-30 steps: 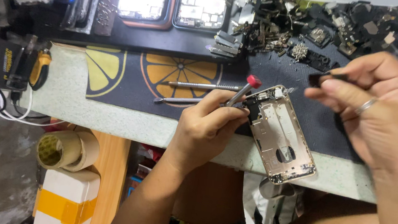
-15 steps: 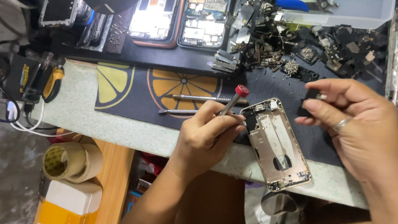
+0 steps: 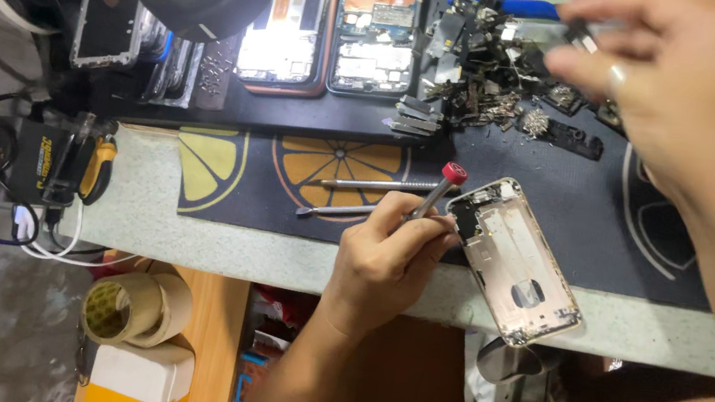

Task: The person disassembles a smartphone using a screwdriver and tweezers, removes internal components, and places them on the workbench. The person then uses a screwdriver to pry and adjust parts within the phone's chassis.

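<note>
The left hand (image 3: 387,255) is gripping a red-capped screwdriver (image 3: 437,193), its tip touching the phone housing (image 3: 518,262) just beside it; the right hand (image 3: 662,93) (well apart, above) is pinching a small dark part (image 3: 580,36).

Bare mat (image 3: 646,218) lies open right of the phone shell (image 3: 518,262); scrap parts (image 3: 490,85) crowd behind.

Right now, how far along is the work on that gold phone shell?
The gold phone shell lies open and mostly stripped, and a heap of loose small parts sits beyond it. In hand: the left hand holds a red-capped screwdriver at the shell's top corner, while the right hand pinches a small dark part. A dark piece remains in that corner.
</note>
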